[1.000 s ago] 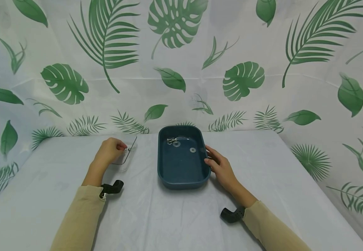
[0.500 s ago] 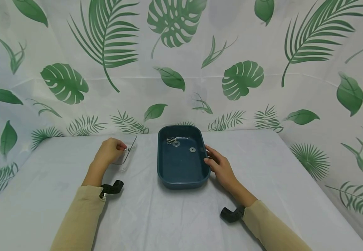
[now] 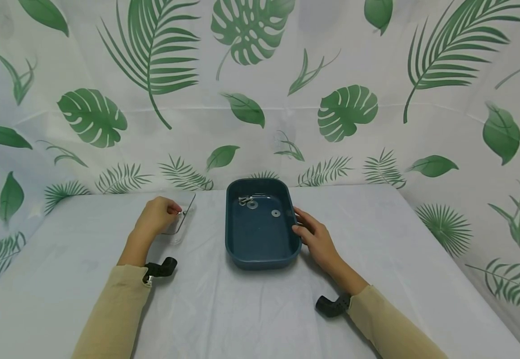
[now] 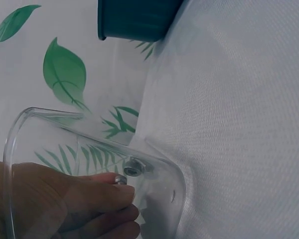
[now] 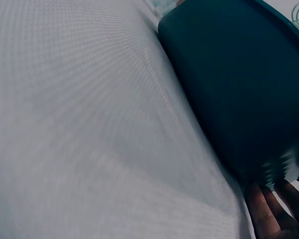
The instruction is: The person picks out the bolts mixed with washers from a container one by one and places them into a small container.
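Note:
In the head view, my left hand (image 3: 157,217) reaches into a clear plastic box (image 3: 176,243) on the left of the table. Thumb and forefinger pinch a small metal nut (image 4: 120,179), mostly hidden by the fingertips. Just beyond them, a larger-looking metal nut (image 4: 133,167) lies against the box's wall. My right hand (image 3: 317,241) holds the right side of a dark blue tray (image 3: 262,265), thumb over the rim and fingers along the outer wall. Inside the tray are several small bolts (image 3: 244,200) and two flat washers (image 3: 276,213), one of them close to the bolts.
A white cloth (image 3: 251,314) covers the table. Behind it hangs a white curtain (image 3: 282,114) printed with green leaves. Black wrist camera mounts (image 3: 163,268) stick out from both sleeves, low over the cloth. The tray stands to the right of the clear box.

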Tool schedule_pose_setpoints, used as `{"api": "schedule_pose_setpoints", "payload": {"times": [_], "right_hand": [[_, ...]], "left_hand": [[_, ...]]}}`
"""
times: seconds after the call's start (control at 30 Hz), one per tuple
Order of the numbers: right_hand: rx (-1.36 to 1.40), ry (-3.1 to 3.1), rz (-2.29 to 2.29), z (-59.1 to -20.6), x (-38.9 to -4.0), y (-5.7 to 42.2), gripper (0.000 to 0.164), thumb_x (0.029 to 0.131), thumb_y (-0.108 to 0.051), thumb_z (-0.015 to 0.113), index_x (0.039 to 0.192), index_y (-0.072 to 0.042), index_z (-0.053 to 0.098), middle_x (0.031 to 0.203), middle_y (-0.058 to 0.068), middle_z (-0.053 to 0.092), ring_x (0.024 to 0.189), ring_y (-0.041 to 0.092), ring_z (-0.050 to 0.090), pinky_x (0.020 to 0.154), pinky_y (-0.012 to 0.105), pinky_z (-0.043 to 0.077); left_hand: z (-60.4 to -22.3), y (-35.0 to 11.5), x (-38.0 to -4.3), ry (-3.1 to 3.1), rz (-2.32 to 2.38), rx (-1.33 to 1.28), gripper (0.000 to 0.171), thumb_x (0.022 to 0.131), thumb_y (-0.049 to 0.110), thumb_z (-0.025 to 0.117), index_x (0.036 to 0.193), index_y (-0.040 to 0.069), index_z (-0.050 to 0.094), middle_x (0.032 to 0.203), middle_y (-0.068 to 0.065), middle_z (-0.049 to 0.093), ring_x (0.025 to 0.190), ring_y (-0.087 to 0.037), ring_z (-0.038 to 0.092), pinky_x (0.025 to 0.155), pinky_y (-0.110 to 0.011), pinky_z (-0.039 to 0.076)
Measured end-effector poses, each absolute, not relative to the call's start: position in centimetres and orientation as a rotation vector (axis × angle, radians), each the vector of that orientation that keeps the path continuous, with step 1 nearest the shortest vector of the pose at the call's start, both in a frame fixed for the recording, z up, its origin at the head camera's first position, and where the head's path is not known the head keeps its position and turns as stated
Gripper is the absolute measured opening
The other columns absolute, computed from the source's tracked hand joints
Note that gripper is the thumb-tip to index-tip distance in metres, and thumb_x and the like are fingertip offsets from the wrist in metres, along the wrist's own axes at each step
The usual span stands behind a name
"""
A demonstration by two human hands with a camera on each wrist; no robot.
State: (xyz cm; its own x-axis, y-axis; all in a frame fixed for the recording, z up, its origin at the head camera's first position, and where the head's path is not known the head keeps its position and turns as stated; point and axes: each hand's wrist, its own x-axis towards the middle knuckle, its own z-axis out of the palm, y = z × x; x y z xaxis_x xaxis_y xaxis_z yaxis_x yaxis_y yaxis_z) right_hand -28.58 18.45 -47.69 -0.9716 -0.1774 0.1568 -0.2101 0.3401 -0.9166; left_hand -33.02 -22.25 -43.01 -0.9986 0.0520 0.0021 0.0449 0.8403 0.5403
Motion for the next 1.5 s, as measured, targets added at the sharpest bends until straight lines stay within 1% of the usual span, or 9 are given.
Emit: {"api": "schedule_pose_setpoints", "payload": {"times": [0.07,0.3,0.67,1.0,1.2,1.5], "right_hand": [[0.370,-2.548,1.750,-47.7,-28.6,18.4,0.054,0.105,-0.024,0.052,0.156,-0.014,0.040,0.153,0.021,0.049,0.138,0.039,0.053,0.101,0.052,0.054],[0.386,-2.537,1.732,-47.8,-28.9,18.3,0.052,0.104,-0.023,0.052,0.151,-0.004,0.045,0.154,0.020,0.049,0.138,0.039,0.052,0.099,0.047,0.056],[0.372,-2.535,1.741,-47.7,-29.1,18.1,0.051,0.103,-0.022,0.053,0.150,-0.004,0.047,0.153,0.020,0.050,0.138,0.039,0.053,0.099,0.049,0.055],[0.374,-2.531,1.754,-47.7,-29.2,18.0,0.051,0.104,-0.022,0.054,0.151,-0.003,0.046,0.153,0.020,0.049,0.139,0.038,0.052,0.099,0.047,0.055],[0.376,-2.530,1.747,-47.7,-29.2,17.9,0.051,0.104,-0.022,0.053,0.151,-0.003,0.045,0.153,0.020,0.049,0.139,0.038,0.052,0.098,0.046,0.056],[0.363,-2.535,1.729,-47.7,-29.3,17.9,0.052,0.104,-0.022,0.052,0.151,-0.002,0.045,0.154,0.021,0.049,0.138,0.040,0.052,0.100,0.050,0.054]], "left_hand": [[-43.0,-22.3,-33.1,3.001,0.875,0.079,0.019,0.097,0.007,0.062,0.109,-0.002,0.074,0.103,-0.020,0.073,0.094,-0.030,0.068,0.078,-0.041,0.055],[-42.9,-22.3,-33.2,3.006,0.857,0.067,0.020,0.097,0.008,0.061,0.109,-0.001,0.074,0.104,-0.020,0.073,0.094,-0.031,0.068,0.077,-0.041,0.055],[-43.1,-22.5,-33.6,3.010,0.857,0.068,0.019,0.097,0.007,0.061,0.108,0.000,0.074,0.104,-0.020,0.073,0.093,-0.031,0.067,0.073,-0.038,0.053],[-43.0,-22.5,-33.9,3.014,0.860,0.085,0.019,0.096,0.006,0.061,0.108,-0.001,0.074,0.104,-0.020,0.073,0.095,-0.031,0.068,0.078,-0.042,0.055],[-42.9,-22.6,-34.2,3.007,0.860,0.095,0.019,0.096,0.006,0.061,0.109,-0.002,0.074,0.104,-0.021,0.073,0.095,-0.032,0.068,0.079,-0.043,0.055],[-42.9,-22.7,-34.5,2.995,0.869,0.112,0.021,0.096,0.004,0.059,0.109,-0.002,0.074,0.103,-0.021,0.072,0.095,-0.032,0.067,0.078,-0.041,0.054]]}}
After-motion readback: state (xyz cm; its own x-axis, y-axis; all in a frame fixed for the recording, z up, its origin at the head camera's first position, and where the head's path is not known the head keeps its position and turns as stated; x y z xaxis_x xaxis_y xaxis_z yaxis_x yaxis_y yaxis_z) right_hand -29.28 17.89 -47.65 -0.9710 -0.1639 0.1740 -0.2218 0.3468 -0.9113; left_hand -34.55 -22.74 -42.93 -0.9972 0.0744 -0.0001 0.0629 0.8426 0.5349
